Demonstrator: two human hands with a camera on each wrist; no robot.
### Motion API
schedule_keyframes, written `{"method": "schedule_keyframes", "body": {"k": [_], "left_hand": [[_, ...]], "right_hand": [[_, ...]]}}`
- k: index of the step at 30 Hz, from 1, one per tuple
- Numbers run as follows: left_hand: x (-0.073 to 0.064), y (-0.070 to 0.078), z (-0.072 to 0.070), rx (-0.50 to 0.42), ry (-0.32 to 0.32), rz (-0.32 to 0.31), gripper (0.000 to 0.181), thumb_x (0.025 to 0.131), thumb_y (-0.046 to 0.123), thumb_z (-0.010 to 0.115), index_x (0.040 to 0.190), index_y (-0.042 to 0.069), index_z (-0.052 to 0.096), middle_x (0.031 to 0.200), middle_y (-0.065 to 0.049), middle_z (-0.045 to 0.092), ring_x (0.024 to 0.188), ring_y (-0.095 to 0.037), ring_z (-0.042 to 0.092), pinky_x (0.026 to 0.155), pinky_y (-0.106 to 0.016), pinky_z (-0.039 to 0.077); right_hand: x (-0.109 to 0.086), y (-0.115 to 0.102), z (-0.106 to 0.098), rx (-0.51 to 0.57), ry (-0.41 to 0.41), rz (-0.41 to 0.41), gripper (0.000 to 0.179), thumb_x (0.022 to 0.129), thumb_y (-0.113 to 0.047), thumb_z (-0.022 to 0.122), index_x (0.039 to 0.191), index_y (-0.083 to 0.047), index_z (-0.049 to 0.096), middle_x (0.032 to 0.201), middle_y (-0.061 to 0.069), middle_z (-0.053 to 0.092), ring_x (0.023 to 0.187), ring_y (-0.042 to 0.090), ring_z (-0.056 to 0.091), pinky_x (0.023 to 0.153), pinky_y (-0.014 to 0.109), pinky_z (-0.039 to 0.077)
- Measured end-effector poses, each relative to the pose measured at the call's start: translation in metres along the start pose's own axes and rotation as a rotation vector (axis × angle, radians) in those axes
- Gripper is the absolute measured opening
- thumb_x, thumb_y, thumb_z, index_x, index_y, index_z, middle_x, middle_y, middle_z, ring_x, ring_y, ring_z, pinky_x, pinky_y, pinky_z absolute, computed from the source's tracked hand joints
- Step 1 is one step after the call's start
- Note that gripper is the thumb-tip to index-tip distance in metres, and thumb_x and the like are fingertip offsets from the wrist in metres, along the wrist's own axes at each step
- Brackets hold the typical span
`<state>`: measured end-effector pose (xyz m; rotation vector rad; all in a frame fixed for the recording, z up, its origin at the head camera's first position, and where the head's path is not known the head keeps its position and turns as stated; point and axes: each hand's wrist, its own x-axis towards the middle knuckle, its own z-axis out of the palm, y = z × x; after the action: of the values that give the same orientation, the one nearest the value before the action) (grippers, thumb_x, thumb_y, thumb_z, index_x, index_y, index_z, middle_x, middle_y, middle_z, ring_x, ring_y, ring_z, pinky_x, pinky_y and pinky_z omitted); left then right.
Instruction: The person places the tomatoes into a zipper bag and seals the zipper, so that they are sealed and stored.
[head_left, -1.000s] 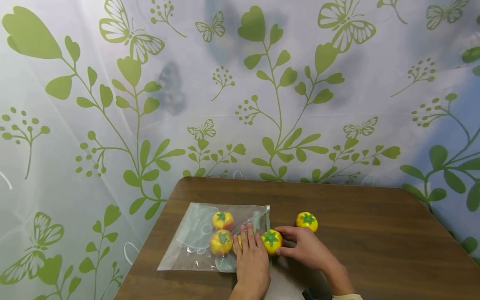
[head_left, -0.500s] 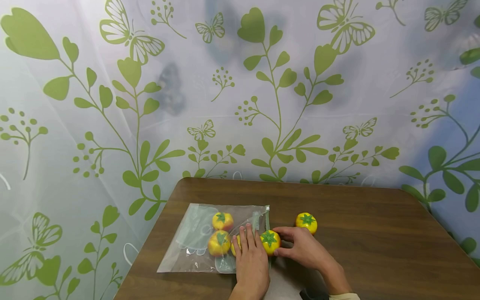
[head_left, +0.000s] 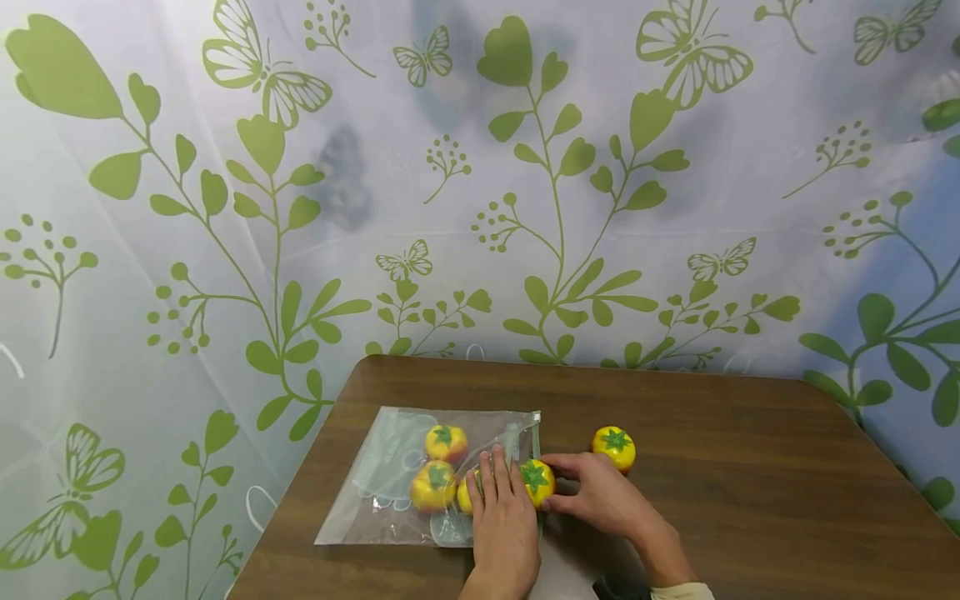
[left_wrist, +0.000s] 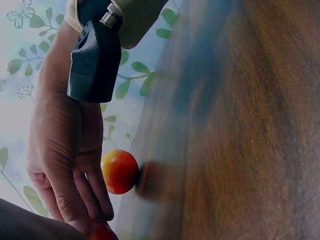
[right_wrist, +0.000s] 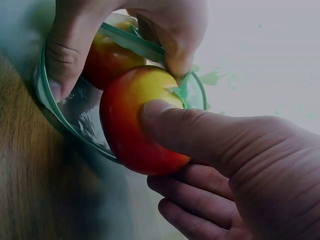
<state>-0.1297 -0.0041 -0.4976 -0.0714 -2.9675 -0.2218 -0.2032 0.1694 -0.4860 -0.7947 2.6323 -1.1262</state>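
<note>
My right hand (head_left: pixel 603 496) pinches a yellow-red toy tomato (head_left: pixel 537 482) with a green star-shaped top at the mouth of a clear zip bag (head_left: pixel 352 508). In the right wrist view, the thumb lies across that tomato, which sits partly inside the green-edged opening. My left hand (head_left: pixel 504 529) rests over the bag near its mouth, fingers straight. Its thumb (right_wrist: pixel 62 65) and fingers spread the mouth's two sides apart. Inside the bag are several more toy tomatoes, among them one at the back (head_left: pixel 446 442) and one at the left (head_left: pixel 432 486); another is mostly hidden under the left hand.
One loose toy tomato (head_left: pixel 613 448) stands on the brown wooden table (head_left: pixel 750 483), just beyond the right hand. A curtain (head_left: pixel 450 183) with green leaves and butterflies hangs behind the table.
My right hand and its tomato have moved slightly left, further into the bag's mouth. The front left tomato in the bag has shifted left. The left hand stays in place.
</note>
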Motion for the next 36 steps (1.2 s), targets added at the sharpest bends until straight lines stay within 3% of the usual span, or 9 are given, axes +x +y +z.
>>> {"method": "schedule_keyframes", "body": {"k": [16, 23, 30, 36], "left_hand": [[0.0, 0.0, -0.001, -0.018, -0.023, 0.011, 0.077, 0.09, 0.012, 0.087, 0.158, -0.001, 0.052, 0.177, -0.023, 0.034, 0.165, -0.044, 0.031, 0.129, -0.065, 0.03], [0.0, 0.001, -0.002, -0.011, -0.039, 0.018, 0.071, 0.097, 0.012, 0.08, 0.16, 0.0, 0.051, 0.177, -0.022, 0.033, 0.165, -0.044, 0.03, 0.13, -0.065, 0.03], [-0.002, 0.0, -0.001, 0.002, -0.027, 0.022, 0.086, 0.088, 0.012, 0.088, 0.162, -0.002, 0.047, 0.176, -0.023, 0.035, 0.164, -0.044, 0.033, 0.129, -0.064, 0.032], [-0.001, 0.0, -0.002, 0.017, -0.029, 0.021, 0.088, 0.086, 0.013, 0.089, 0.162, -0.002, 0.046, 0.176, -0.023, 0.035, 0.164, -0.044, 0.033, 0.129, -0.064, 0.032]], "right_hand": [[0.012, -0.01, 0.01, -0.131, 0.026, -0.057, 0.057, 0.091, -0.03, 0.091, 0.141, -0.009, 0.074, 0.133, 0.006, 0.08, 0.117, 0.026, 0.079, 0.099, 0.049, 0.063], [0.019, -0.015, 0.021, -0.164, 0.052, -0.099, 0.05, 0.091, -0.026, 0.091, 0.135, -0.008, 0.078, 0.127, 0.006, 0.082, 0.115, 0.026, 0.079, 0.098, 0.05, 0.063], [0.028, -0.017, 0.032, -0.162, 0.074, -0.13, 0.037, 0.09, -0.02, 0.089, 0.125, -0.015, 0.081, 0.122, -0.001, 0.083, 0.114, 0.023, 0.079, 0.098, 0.049, 0.063], [0.026, -0.016, 0.03, -0.151, 0.063, -0.1, 0.046, 0.09, -0.023, 0.09, 0.132, -0.009, 0.079, 0.129, 0.005, 0.081, 0.119, 0.027, 0.078, 0.102, 0.053, 0.061]]}}
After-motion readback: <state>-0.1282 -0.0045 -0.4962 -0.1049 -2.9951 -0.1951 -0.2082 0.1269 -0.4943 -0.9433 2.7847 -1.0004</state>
